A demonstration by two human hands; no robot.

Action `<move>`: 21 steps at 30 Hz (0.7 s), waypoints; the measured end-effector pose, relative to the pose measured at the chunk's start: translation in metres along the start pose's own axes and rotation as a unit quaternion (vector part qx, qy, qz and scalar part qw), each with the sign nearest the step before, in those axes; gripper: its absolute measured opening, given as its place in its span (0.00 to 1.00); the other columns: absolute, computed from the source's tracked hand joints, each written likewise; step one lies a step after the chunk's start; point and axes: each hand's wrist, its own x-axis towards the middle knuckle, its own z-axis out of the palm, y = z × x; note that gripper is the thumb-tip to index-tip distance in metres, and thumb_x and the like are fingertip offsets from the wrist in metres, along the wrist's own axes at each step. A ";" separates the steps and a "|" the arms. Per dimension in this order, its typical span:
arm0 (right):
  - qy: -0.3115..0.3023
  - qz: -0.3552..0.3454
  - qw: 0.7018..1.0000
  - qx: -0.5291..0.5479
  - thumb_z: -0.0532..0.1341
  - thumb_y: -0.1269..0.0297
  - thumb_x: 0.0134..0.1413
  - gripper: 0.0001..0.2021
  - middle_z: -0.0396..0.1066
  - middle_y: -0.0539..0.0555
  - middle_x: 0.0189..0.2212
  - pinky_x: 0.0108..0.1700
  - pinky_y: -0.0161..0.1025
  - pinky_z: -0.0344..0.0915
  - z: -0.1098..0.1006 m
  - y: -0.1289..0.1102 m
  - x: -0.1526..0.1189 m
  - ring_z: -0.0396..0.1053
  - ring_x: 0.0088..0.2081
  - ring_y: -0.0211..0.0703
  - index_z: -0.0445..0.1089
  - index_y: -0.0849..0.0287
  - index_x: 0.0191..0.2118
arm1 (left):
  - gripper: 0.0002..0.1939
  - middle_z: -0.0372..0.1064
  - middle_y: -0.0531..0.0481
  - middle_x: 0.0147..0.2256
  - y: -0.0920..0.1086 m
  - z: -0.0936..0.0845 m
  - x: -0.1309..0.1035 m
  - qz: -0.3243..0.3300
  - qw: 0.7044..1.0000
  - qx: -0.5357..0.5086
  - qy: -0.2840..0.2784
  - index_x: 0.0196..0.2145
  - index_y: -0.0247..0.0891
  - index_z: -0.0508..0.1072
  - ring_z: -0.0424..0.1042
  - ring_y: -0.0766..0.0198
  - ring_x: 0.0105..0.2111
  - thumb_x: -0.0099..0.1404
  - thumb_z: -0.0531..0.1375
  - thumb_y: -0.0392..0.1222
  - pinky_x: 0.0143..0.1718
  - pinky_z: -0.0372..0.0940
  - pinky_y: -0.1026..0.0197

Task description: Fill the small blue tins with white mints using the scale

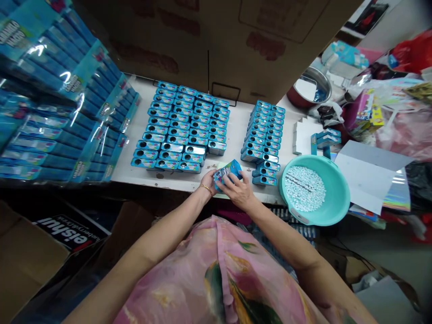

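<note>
A blue printed packet [227,173] is held between my two hands over the front edge of the white table. My left hand [209,182] grips its left end. My right hand [239,191] lies over its lower right side, fingers curled on its face. Behind it, rows of small blue boxes with round dark holes [178,123] stand on the table, and a narrower block of the same boxes [265,130] is at the right. To the right of my right hand sits a turquoise basin [339,193] with small white pieces [305,189] in it.
Plastic-wrapped stacks of blue boxes [67,103] rise at the left. A large brown carton [216,45] borders the table's back. At the right are a metal bowl [312,85], white card sheets [364,171] and plastic bags [398,121]. A dark printed carton [70,229] lies low left.
</note>
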 end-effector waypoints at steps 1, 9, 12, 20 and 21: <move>0.006 0.003 1.000 -0.001 0.47 0.71 0.57 0.17 0.64 0.53 0.46 0.54 0.52 0.40 0.001 0.000 -0.001 0.56 0.50 0.45 0.58 0.47 0.50 | 0.16 0.69 0.46 0.23 0.000 0.000 0.001 -0.001 1.000 0.000 -0.002 0.34 0.26 0.69 0.68 0.66 0.23 0.62 0.45 0.39 0.29 0.63 0.64; 0.077 -0.020 0.990 -0.116 0.48 0.71 0.56 0.16 0.65 0.51 0.43 0.54 0.49 0.36 0.002 0.003 -0.004 0.57 0.48 0.41 0.60 0.49 0.49 | 0.14 0.68 0.46 0.19 -0.002 0.005 0.006 -0.011 1.000 -0.004 0.005 0.28 0.29 0.69 0.67 0.67 0.19 0.61 0.47 0.39 0.24 0.62 0.66; 0.097 -0.023 0.988 -0.120 0.49 0.71 0.56 0.15 0.66 0.51 0.42 0.54 0.48 0.35 0.001 0.004 -0.005 0.56 0.48 0.41 0.61 0.50 0.48 | 0.14 0.67 0.47 0.18 -0.003 0.007 0.008 -0.021 1.000 -0.005 0.005 0.27 0.30 0.69 0.67 0.66 0.18 0.61 0.47 0.39 0.21 0.62 0.66; 0.091 0.038 0.990 -0.099 0.50 0.70 0.56 0.16 0.66 0.50 0.43 0.52 0.47 0.38 0.003 0.009 -0.010 0.56 0.47 0.41 0.61 0.45 0.48 | 0.12 0.67 0.46 0.18 -0.006 0.015 0.010 -0.031 0.999 -0.015 0.012 0.25 0.30 0.69 0.66 0.67 0.17 0.59 0.48 0.36 0.18 0.60 0.67; 0.091 0.049 0.990 -0.091 0.50 0.70 0.56 0.17 0.66 0.50 0.43 0.52 0.47 0.38 0.002 0.010 -0.012 0.56 0.47 0.42 0.61 0.45 0.48 | 0.12 0.67 0.46 0.19 -0.007 0.015 0.010 -0.027 0.999 -0.018 0.014 0.25 0.30 0.69 0.66 0.67 0.17 0.59 0.48 0.36 0.18 0.61 0.67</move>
